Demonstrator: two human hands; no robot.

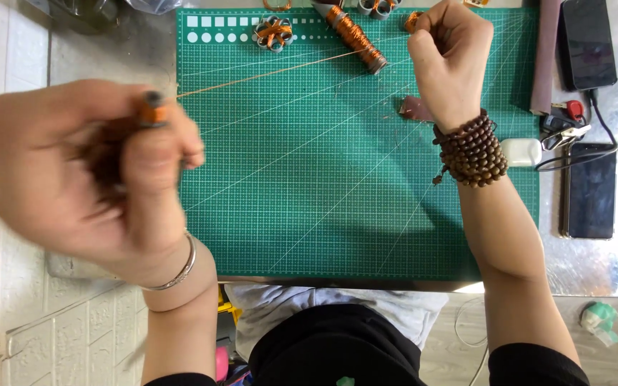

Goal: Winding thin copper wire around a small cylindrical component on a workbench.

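Copper wire [266, 72] is stretching taut across the upper part of the green cutting mat [337, 207], running from the blurred left hand [94, 171] up to the right hand [448, 57]; the left hand is closing round a small orange-and-dark object [153, 109], too blurred to identify, with the wire seeming to end there; the right hand is pinching shut on the wire's far end. Judging by the mat's top edge, some winding looks done: a small wire-wrapped flower shape [274, 33] is lying there, beside a copper-wound spool [354, 37]; the length in hand is not yet coiled. Open mat is lying below the wire, well apart from both hands; the right side is crowding with two phones [591, 189], a cable and a white case [521, 151]; the left hand is hanging past the mat's left edge.
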